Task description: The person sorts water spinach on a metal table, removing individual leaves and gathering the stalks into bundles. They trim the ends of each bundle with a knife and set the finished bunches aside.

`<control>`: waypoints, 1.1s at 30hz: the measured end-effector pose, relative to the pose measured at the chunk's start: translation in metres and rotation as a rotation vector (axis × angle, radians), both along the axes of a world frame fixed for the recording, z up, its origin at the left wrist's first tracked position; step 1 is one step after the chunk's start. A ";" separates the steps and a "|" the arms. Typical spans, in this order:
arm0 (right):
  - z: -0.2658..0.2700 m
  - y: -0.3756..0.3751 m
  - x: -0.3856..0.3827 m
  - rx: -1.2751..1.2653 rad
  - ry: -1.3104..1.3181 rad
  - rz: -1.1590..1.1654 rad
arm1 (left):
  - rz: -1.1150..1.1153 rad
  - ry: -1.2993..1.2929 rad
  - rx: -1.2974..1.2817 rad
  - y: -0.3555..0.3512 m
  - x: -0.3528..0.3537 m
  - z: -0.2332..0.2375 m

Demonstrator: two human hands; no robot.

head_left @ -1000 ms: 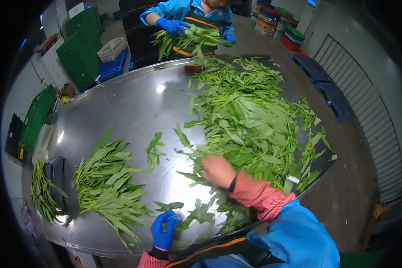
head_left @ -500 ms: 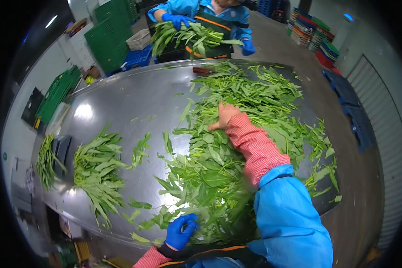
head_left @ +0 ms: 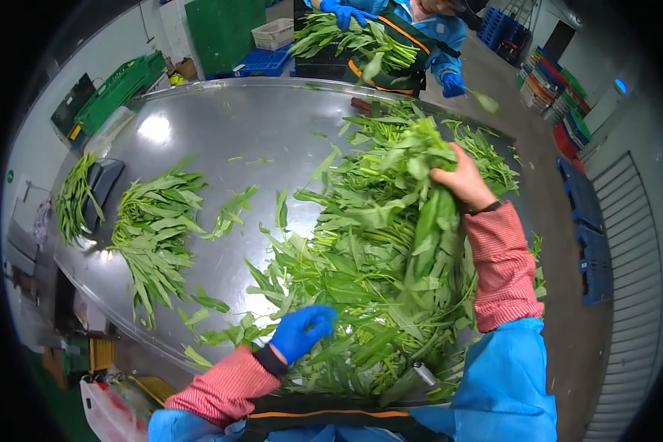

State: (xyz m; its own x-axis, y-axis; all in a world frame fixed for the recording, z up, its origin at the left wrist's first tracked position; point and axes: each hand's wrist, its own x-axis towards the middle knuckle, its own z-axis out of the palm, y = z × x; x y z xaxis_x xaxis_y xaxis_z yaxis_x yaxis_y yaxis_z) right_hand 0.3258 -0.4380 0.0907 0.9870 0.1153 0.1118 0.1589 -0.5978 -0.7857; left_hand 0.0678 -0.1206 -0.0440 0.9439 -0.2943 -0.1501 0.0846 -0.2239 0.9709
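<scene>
My bare right hand (head_left: 464,179) is closed around a bunch of water spinach (head_left: 436,214), raised over the right side of the heap. Its pale stem ends point up and away, and the leaves hang toward me. Under it spreads a loose heap of water spinach (head_left: 353,269) on the metal table (head_left: 221,140). In a blue glove, my left hand (head_left: 302,335) hovers at the heap's front left, fingers loosely bent with nothing in them. Farther left lie a sorted pile of water spinach (head_left: 155,228) and a smaller bunch (head_left: 76,195).
A dark scale-like device (head_left: 104,188) sits beside the small bunch. Across the table, a person in blue gloves (head_left: 350,15) holds more greens (head_left: 357,44). A small silver cylinder (head_left: 424,373) lies near the front edge, and a dark red object (head_left: 361,104) at the far edge.
My right hand has gone from lying on the heap to gripping a raised bunch, moving right. My left hand has moved up over the heap's front. The camera view has shifted.
</scene>
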 end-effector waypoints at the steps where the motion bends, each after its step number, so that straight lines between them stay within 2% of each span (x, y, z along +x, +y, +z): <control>1: 0.006 -0.013 -0.003 0.069 0.001 -0.002 | -0.018 0.023 -0.052 -0.004 0.012 0.002; 3: 0.007 -0.039 -0.007 0.202 0.036 -0.026 | -0.060 0.072 -0.152 -0.016 0.034 0.005; 7: 0.015 -0.052 -0.023 0.288 -0.001 0.032 | -0.136 0.172 -0.401 -0.050 0.085 0.009; 11: -0.002 -0.026 -0.019 0.036 -0.229 -0.125 | -0.233 0.168 -0.466 -0.080 0.108 0.019; 12: 0.002 -0.012 -0.021 0.129 -0.157 -0.015 | -0.260 0.169 -0.477 -0.087 0.108 0.019; 13: -0.008 -0.003 -0.014 0.020 -0.224 -0.020 | -0.284 0.208 -0.488 -0.094 0.104 0.017; 14: -0.012 0.011 -0.008 -0.247 -0.272 -0.061 | -0.307 0.245 -0.500 -0.101 0.094 0.013; 15: -0.016 0.028 -0.007 -0.393 -0.257 -0.113 | -0.328 0.281 -0.511 -0.107 0.083 0.007; 16: -0.023 0.042 0.002 -0.438 -0.179 -0.096 | -0.339 0.298 -0.651 -0.111 0.074 -0.014; 17: -0.039 0.053 0.014 -0.544 -0.221 -0.051 | -0.321 0.329 -0.634 -0.110 0.069 -0.013; 19: -0.059 0.077 0.030 -0.794 -0.009 0.017 | -0.278 0.394 -0.607 -0.103 0.059 -0.007; 21: -0.087 0.091 0.035 -0.974 0.113 0.099 | -0.226 0.374 -0.612 -0.094 0.054 -0.021; 24: -0.094 0.104 0.043 -1.057 0.162 0.180 | -0.165 0.363 -0.584 -0.075 0.049 -0.033; 27: -0.092 0.097 0.036 -0.978 0.051 0.169 | -0.102 0.383 -0.543 -0.066 0.046 -0.037; 28: -0.100 0.087 0.040 -0.950 -0.090 0.147 | -0.101 0.379 -0.550 -0.064 0.048 -0.039; 33: -0.037 0.048 0.020 -0.551 -0.103 -0.038 | -0.073 0.352 -0.558 -0.057 0.069 -0.027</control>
State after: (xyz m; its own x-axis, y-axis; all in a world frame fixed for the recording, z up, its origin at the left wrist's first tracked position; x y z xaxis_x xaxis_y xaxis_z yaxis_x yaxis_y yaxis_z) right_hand 0.3456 -0.3902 0.0539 0.9787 0.1490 0.1411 0.1890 -0.9224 -0.3369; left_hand 0.1368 -0.1774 -0.0710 0.8409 -0.4787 -0.2524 0.4218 0.2875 0.8599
